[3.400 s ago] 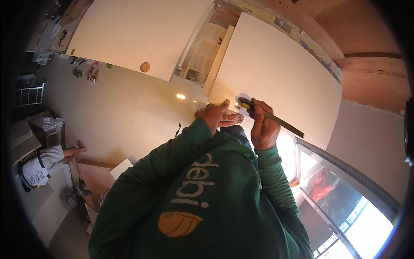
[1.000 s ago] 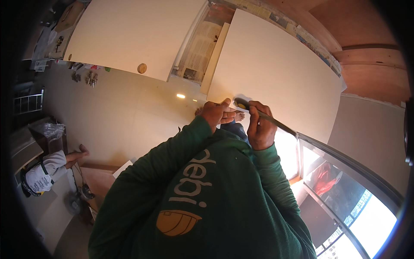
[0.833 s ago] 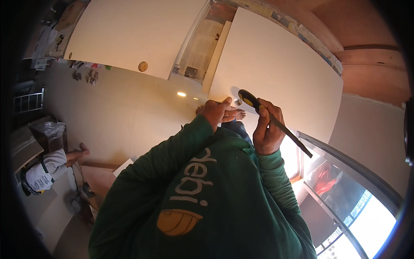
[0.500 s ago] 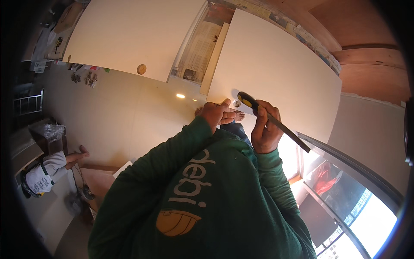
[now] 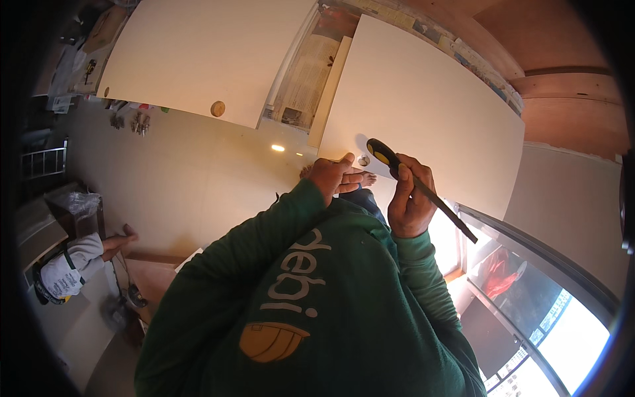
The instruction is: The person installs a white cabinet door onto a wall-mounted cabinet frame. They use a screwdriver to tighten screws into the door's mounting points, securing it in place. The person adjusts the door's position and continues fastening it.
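Observation:
My left hand (image 5: 332,177) is at the near left corner of the right white panel (image 5: 430,99). Its thumb lies along the panel's edge and the other fingers curl below, so it appears to grip the edge. Just beside the thumb is a small round hole (image 5: 363,161) in the panel. My right hand (image 5: 411,198) is closed around the dark blade of a file (image 5: 440,204), over the panel's near edge. The file's black and yellow handle (image 5: 381,152) points up and left, close to the hole, while its tip slants down to the right.
Another white panel (image 5: 205,53) with a round hole (image 5: 217,108) lies to the left. Newspaper (image 5: 307,76) and a pale strip (image 5: 330,89) fill the gap between. A person (image 5: 63,271) is at the far left, near a fan (image 5: 116,311). A bright window (image 5: 569,337) is at lower right.
The file and my right hand have shifted very slightly right and down. My left hand keeps its place at the panel's edge.

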`<move>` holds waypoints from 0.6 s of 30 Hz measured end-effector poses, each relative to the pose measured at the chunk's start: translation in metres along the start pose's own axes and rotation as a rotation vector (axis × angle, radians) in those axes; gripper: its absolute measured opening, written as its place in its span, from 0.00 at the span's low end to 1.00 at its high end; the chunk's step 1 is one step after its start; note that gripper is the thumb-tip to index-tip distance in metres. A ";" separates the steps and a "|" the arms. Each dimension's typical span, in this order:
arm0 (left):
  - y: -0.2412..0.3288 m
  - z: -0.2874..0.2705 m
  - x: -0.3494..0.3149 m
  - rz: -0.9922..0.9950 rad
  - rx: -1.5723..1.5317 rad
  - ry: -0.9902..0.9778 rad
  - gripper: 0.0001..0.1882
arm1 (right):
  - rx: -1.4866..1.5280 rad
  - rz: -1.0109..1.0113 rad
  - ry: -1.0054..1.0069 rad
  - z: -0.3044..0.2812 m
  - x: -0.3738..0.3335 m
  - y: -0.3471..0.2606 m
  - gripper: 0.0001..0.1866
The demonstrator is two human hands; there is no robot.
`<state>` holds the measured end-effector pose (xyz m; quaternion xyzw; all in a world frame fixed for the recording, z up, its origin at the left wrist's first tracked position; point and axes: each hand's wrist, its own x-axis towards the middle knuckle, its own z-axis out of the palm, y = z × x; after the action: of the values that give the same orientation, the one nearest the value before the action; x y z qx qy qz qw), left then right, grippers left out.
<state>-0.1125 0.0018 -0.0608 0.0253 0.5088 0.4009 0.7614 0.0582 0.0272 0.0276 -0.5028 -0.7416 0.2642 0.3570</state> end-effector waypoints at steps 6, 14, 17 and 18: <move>0.007 -0.001 -0.003 -0.025 0.013 -0.018 0.27 | -0.039 -0.005 -0.052 -0.004 -0.001 0.005 0.10; 0.007 0.002 -0.004 -0.010 0.000 -0.009 0.27 | -0.034 0.071 -0.061 -0.006 -0.006 0.002 0.10; 0.003 0.000 -0.003 -0.014 -0.002 -0.001 0.27 | -0.025 -0.010 0.009 -0.008 0.007 -0.009 0.10; 0.001 -0.001 -0.001 -0.016 -0.001 0.002 0.27 | -0.034 -0.006 -0.023 -0.007 0.004 -0.007 0.10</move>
<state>-0.1143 0.0014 -0.0599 0.0205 0.5095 0.3951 0.7641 0.0591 0.0284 0.0376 -0.5032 -0.7517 0.2563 0.3406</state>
